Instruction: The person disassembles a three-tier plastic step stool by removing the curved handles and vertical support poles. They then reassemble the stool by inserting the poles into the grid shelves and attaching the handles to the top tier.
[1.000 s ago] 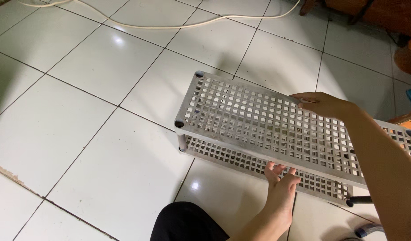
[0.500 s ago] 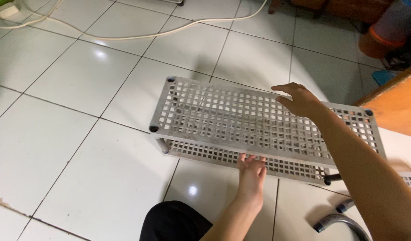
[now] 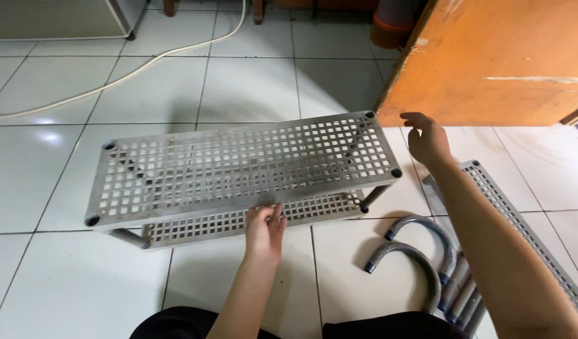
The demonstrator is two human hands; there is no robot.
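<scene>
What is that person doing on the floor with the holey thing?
A person is sitting on a white tiled floor with a grey rack that has two shelves full of square holes. Their left hand touches the front edge of the top shelf. Their right hand is open in the air just past the rack's right end. Curved grey pipes and another holey shelf panel lie on the floor to the right.

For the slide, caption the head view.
Left hand touches a grey grid rack on floor tiles; right hand hovers open beside it.
</scene>
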